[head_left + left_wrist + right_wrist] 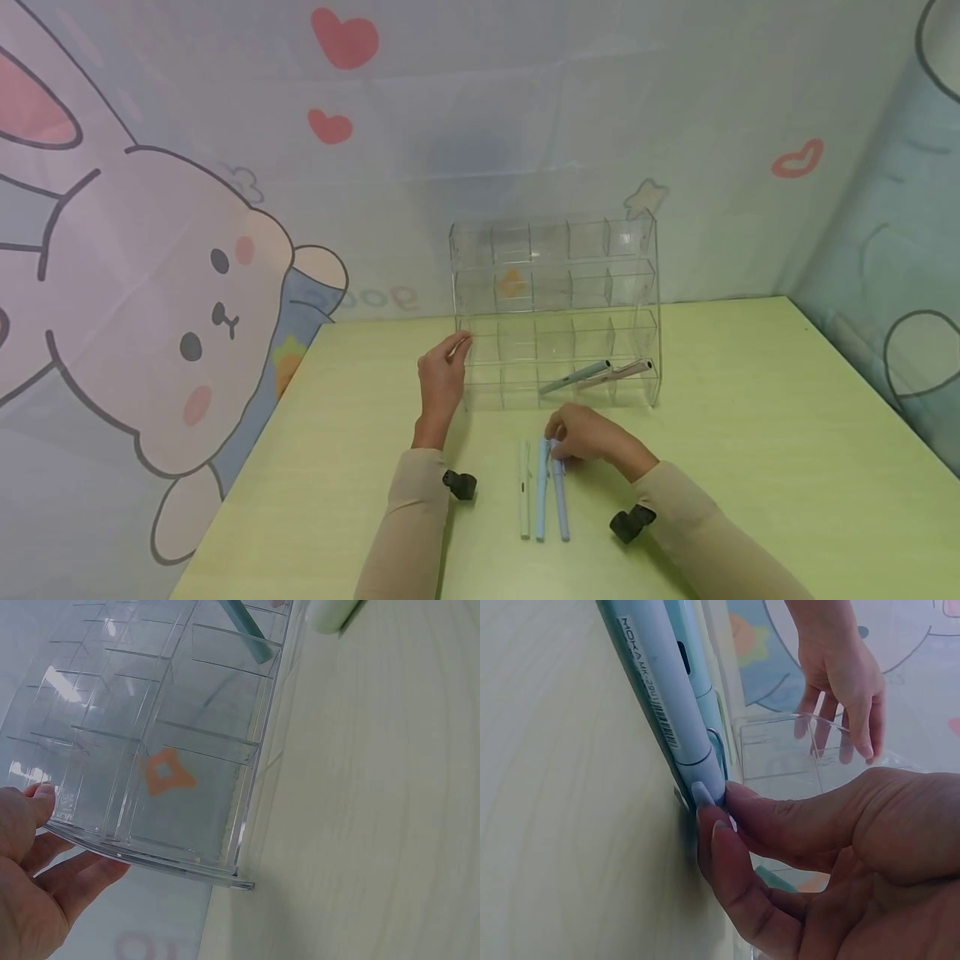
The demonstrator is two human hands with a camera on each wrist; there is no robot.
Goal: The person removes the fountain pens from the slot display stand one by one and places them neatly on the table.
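Note:
A clear acrylic rack of stepped compartments stands at the back of the table. My left hand grips its left side edge, thumb on one face and fingers behind, as the left wrist view shows. In front of the rack lie a pale green pen, a light blue pen and a lavender pen, side by side. My right hand pinches the capped far end of the lavender pen between thumb and fingers. Printed lettering shows on its barrel in the right wrist view.
A teal pen and a pinkish pen lean to the right in the rack's lowest row. Behind the pale yellow-green table hangs a cloth printed with a rabbit and hearts.

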